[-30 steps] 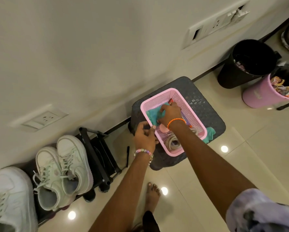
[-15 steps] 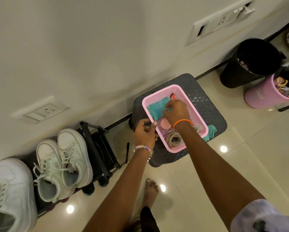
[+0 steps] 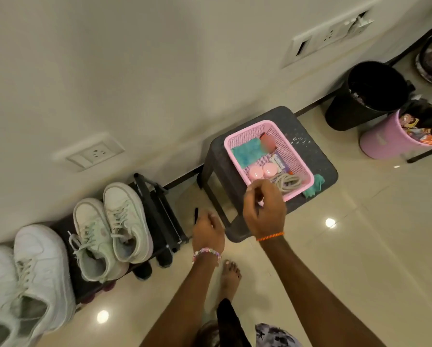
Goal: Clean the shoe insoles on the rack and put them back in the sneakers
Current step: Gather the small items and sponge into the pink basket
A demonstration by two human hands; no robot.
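We are standing over the shoe rack point(image 3: 157, 219) running along the lower left of the frame, with the sneakers point(image 3: 110, 234) sitting on it: a pale green pair near the centre left and a white pair point(image 3: 27, 276) at the far lower left; no insoles are showing on the rack from here, so we are judging that they are either inside the shoes or hidden. Right of centre, the dark stool point(image 3: 317, 161) is carrying the pink basket point(image 3: 295, 151), and in it are lying a teal cloth point(image 3: 245, 151), two pink round pieces point(image 3: 262, 170) and a coil of laces point(image 3: 287, 181); a black bin point(image 3: 355, 106) and a pink bin point(image 3: 385, 144) are standing at the upper right.

We are judging the step to be fetching cleaning gear from the basket; doing it well means taking the cloth cleanly without tipping the light basket off the stool, then turning to the sneakers at the left.

The right hand point(image 3: 265, 211) is hovering over the near rim of the basket, fingers curled inward, thumb and forefinger close together; whether they are pinching something small we cannot tell. The left hand point(image 3: 207, 231) is hanging between rack and stool, fingers loosely curled; whether it is holding anything we cannot tell.
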